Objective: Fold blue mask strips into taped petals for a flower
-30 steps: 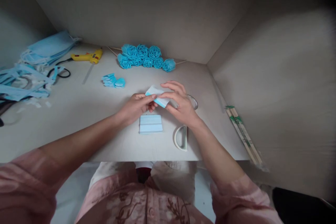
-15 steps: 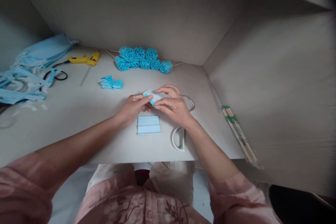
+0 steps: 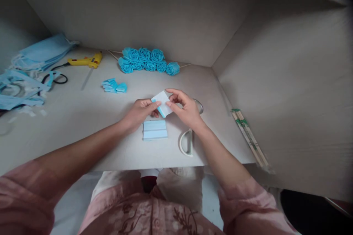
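Note:
Between my two hands is a small piece of face mask fabric (image 3: 163, 100), white on its upper face with a blue folded strip along its lower left side. My left hand (image 3: 145, 109) pinches it at that blue strip, thumb on top. My right hand (image 3: 185, 106) grips its right side between thumb and fingers. Just below lies a flat pleated light-blue mask piece (image 3: 154, 130) on the table. A white half-round ring, perhaps a scissors handle or tape (image 3: 180, 143), sits near my right wrist; a round metallic rim (image 3: 200, 106) is partly hidden behind my right hand.
Blue fabric roses (image 3: 146, 60) on sticks line the back. Folded blue pieces (image 3: 113, 86) lie left of centre, near a yellow glue gun (image 3: 85, 61). Stacked masks (image 3: 44, 53) and cut strips (image 3: 22, 88) fill the left. Packaged wooden sticks (image 3: 249, 137) lie along the right wall.
The fabric piece, curled between my fingers before, is now opened flatter and shows more of its white face. My right hand has shifted its hold to the piece's right side.

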`<state>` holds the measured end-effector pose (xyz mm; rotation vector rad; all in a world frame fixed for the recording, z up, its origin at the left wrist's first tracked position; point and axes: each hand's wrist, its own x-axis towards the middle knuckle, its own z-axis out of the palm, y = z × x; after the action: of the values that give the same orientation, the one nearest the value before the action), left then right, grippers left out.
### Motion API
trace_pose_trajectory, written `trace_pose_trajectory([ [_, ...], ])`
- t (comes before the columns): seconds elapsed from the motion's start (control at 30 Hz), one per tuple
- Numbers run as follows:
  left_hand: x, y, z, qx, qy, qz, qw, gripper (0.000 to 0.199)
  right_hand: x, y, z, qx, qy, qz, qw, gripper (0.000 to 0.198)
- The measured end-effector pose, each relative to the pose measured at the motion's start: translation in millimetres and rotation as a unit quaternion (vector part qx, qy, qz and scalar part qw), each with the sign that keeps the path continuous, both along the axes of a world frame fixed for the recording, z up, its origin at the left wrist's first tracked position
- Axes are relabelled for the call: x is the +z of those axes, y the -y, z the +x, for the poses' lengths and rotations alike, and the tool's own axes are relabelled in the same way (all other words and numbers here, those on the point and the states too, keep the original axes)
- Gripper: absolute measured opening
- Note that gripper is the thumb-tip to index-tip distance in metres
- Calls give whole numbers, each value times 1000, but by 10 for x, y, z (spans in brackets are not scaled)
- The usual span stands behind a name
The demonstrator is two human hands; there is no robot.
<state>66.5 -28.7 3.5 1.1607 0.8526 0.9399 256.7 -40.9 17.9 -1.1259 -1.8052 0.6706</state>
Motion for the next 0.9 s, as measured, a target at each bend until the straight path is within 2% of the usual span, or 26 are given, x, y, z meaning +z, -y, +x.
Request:
trace_pose_trajectory([
  [0.13,22,-24,-5,-4,79,-33,996,36,56,26,26,20,44,92,995,41],
  [0.23,51,-47,-9,6,135,-58,989,34,104,46,44,75,108,175,976,53],
  [0.33,64,-45,-1,2,176,-63,982,31,89,39,32,88,167,213,959,55],
  [0.43,48,-23,18,-14,189,-70,979,27,38,9,13,69,206,231,948,42],
  [0.57,19,0,37,-23,185,-85,979,26,13,-24,9,50,197,242,949,15],
  [0.77,49,4,11,-33,197,-97,975,21,34,-17,16,38,171,225,959,10],
  [0.9,45,-1,6,-28,183,-77,980,18,33,-3,1,32,160,219,962,10],
])
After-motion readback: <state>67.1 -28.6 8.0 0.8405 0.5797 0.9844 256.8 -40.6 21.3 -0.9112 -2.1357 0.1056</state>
